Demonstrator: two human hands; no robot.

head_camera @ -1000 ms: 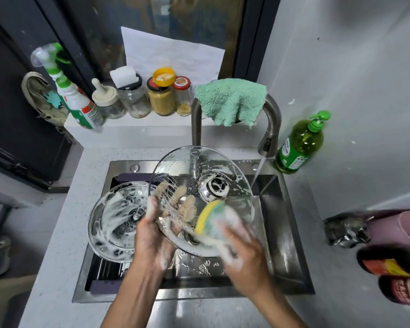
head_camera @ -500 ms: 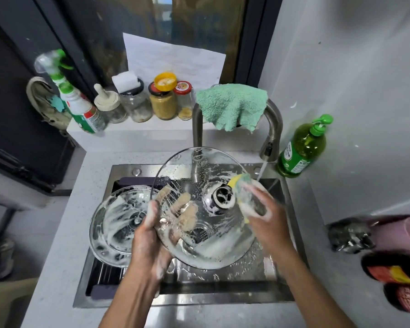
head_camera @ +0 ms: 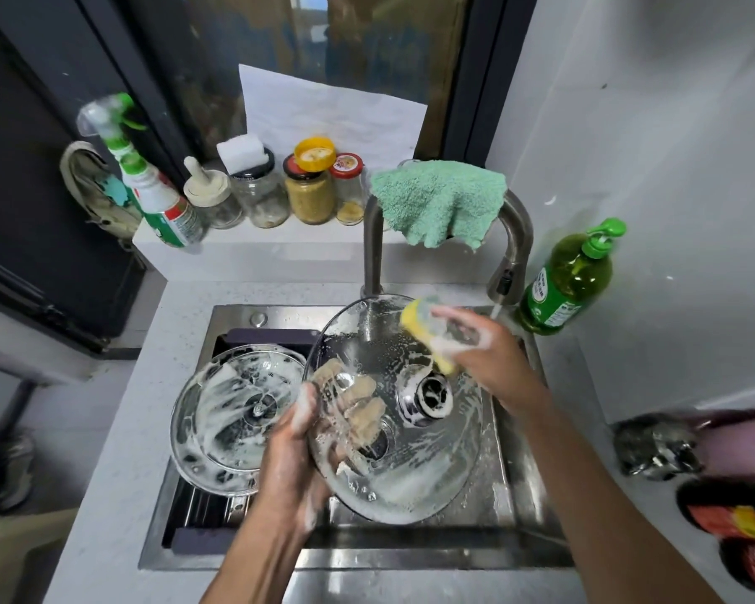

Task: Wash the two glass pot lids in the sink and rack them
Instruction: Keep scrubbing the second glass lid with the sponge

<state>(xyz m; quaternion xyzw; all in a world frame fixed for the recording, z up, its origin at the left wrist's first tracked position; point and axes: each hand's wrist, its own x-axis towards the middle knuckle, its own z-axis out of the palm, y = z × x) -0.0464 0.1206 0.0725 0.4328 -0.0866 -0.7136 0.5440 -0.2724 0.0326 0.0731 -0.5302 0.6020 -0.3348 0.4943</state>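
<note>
Left hand [head_camera: 295, 446] has the bigger glass pot lid [head_camera: 415, 464] tilted up over the sink [head_camera: 515, 486], thumb hooked over the near-left rim and the four fingers [head_camera: 358, 392] spread flat behind the glass, showing pale and soapy through it. The lid's steel knob [head_camera: 426, 396] sits just to the right of those fingertips, facing the camera side. Right hand [head_camera: 487, 357] is up at the lid's far rim, fingers curled around a yellow sponge [head_camera: 426, 331] thick with foam; the sponge touches the glass just beyond the knob, above the left fingertips. Motion blur smears the right fingers, so exactly how tightly they wrap is hard to read, but the sponge is clearly in their grip. Just past the right knuckles a thin stream of water runs from the faucet [head_camera: 513, 250], and a green cloth [head_camera: 439, 202] hangs over the faucet's arch. Out beyond the left thumb, on the far side from the sponge, the second glass lid [head_camera: 219, 425] lies lathered on the dark drain rack [head_camera: 201, 512] in the left part of the sink, its rim close to the left wrist and partly hidden behind it. Farther right of the sponge hand stands a green dish soap bottle [head_camera: 572, 276] on the counter by the wall. Beyond both hands, a ledge carries a spray bottle [head_camera: 149, 189] and a row of jars [head_camera: 308, 198].
</note>
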